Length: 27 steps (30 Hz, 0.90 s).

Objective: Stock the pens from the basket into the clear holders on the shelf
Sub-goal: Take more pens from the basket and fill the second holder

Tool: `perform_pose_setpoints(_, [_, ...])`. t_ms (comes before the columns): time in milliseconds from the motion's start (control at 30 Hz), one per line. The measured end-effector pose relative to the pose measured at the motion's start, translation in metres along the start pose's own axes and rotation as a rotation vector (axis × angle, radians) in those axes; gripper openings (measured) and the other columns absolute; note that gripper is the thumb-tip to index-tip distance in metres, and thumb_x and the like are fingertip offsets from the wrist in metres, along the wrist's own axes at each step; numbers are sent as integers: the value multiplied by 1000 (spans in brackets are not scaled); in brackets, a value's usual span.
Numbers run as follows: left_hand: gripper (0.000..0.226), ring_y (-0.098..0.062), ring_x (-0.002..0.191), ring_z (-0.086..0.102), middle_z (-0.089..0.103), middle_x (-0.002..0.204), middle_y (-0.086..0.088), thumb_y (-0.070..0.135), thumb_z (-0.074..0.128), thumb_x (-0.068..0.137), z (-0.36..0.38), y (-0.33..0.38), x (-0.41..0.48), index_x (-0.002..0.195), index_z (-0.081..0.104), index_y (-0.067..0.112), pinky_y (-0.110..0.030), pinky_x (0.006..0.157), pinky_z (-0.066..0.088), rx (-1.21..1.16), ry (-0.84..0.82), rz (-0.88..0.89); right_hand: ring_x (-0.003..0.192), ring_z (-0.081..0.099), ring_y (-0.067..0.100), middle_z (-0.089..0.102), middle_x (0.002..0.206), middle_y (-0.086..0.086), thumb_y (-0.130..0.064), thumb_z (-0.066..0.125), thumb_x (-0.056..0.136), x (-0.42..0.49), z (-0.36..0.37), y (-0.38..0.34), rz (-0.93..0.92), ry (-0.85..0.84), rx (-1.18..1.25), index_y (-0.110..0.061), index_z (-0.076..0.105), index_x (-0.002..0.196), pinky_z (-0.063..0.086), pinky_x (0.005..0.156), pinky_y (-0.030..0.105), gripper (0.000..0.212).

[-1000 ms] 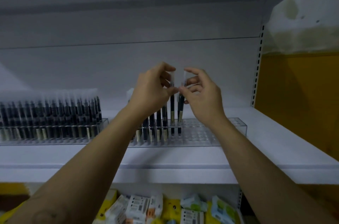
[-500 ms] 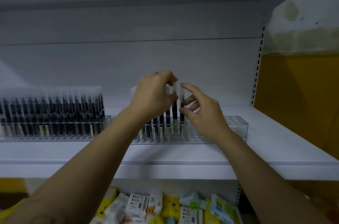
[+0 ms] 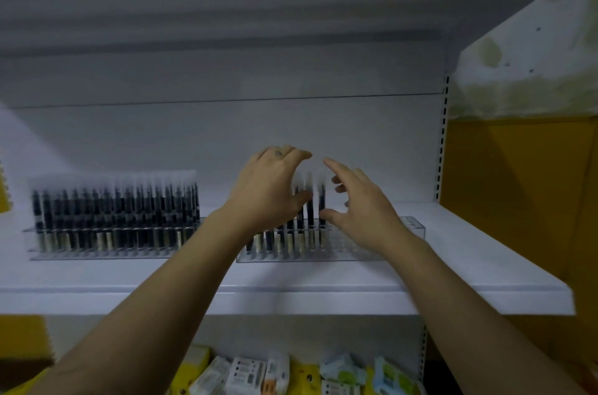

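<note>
Two clear holders stand on the white shelf [image 3: 469, 268]. The left holder [image 3: 106, 250] is packed with several dark pens with frosted caps. The right holder [image 3: 407, 226] has pens only in its left part; its right part shows empty holes. Two pens [image 3: 315, 200] stand upright in it between my hands. My left hand [image 3: 271, 187] hovers in front of the seated pens, fingers loosely spread, holding nothing. My right hand [image 3: 359, 203] is just right of those two pens, fingers spread and relaxed, off them. The basket is out of view.
The shelf's back panel is plain white, and an upper shelf overhangs. A slotted upright [image 3: 442, 139] and a yellow wall [image 3: 517, 200] bound the right side. Packaged goods [image 3: 275, 375] lie on the lower shelf below.
Each hand pinched a pen and lowered it into the right holder. Both hands have since let go and opened beside the two seated pens.
</note>
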<state>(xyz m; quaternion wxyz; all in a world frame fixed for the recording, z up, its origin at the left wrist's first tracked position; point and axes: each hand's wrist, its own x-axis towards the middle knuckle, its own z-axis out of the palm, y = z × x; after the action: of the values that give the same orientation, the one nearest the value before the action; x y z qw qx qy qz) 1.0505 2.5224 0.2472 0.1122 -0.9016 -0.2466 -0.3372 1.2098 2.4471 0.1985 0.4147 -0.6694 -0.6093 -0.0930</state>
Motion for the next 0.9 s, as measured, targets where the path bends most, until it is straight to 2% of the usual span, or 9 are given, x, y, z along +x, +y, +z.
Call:
perform_pose_setpoints(167, [65, -19, 131, 40, 44, 145, 3, 41, 64, 88, -13, 1, -26, 144, 37, 24, -31, 108, 32, 18, -6, 25, 130, 39, 14, 32, 145, -7, -29, 72, 86, -13, -12, -24, -39, 18, -52, -34, 23, 151, 36, 104, 27, 81])
perform_pose_setpoints(267, [67, -18, 130, 41, 44, 145, 3, 43, 65, 86, -17, -3, -51, 144, 37, 24, -31, 107, 33, 41, -13, 19, 128, 41, 13, 33, 143, -8, -28, 72, 86, -25, -8, -46, -88, 7, -32, -32, 27, 149, 35, 102, 25, 78])
perform_pose_setpoints(367, [66, -19, 128, 43, 46, 143, 2, 44, 64, 87, -20, -12, -83, 143, 39, 21, -32, 108, 33, 59, -20, 1, 125, 43, 12, 35, 141, -10, -26, 73, 85, -40, 5, -65, -129, -30, 12, -32, 30, 148, 39, 105, 30, 76])
perform_pose_setpoints(467, [67, -20, 131, 42, 45, 145, 1, 46, 63, 87, -19, -24, -120, 144, 39, 21, -34, 110, 31, 84, -54, -45, 126, 42, 12, 37, 140, -10, -30, 71, 86, -57, 28, -76, -172, -85, 38, -31, 32, 148, 38, 108, 33, 73])
perform_pose_setpoints(600, [68, -22, 132, 41, 44, 146, 0, 47, 64, 86, -12, -39, -172, 144, 40, 20, -34, 109, 32, 89, -102, -141, 126, 42, 11, 41, 141, -8, -36, 68, 88, -83, 67, -82, -221, -164, 85, -30, 36, 146, 36, 102, 24, 65])
perform_pose_setpoints(700, [69, -19, 133, 39, 42, 147, 2, 50, 60, 88, -1, -47, -209, 145, 36, 22, -31, 109, 31, 86, -157, -191, 130, 40, 11, 39, 143, -10, -36, 67, 89, -105, 97, -86, -229, -240, 106, -33, 35, 145, 40, 106, 33, 65])
perform_pose_setpoints(800, [69, -19, 130, 43, 42, 147, 3, 55, 56, 88, 15, -54, -249, 146, 36, 23, -34, 105, 36, 76, -226, -256, 129, 40, 10, 39, 141, -11, -37, 67, 89, -131, 126, -86, -241, -318, 112, -33, 36, 145, 39, 104, 29, 65])
perform_pose_setpoints(900, [71, -24, 126, 49, 47, 144, -1, 57, 54, 84, 35, -61, -291, 142, 43, 19, -38, 101, 42, 46, -272, -322, 130, 39, 10, 41, 143, -9, -37, 67, 88, -158, 157, -83, -260, -370, 126, -30, 39, 144, 35, 105, 26, 63])
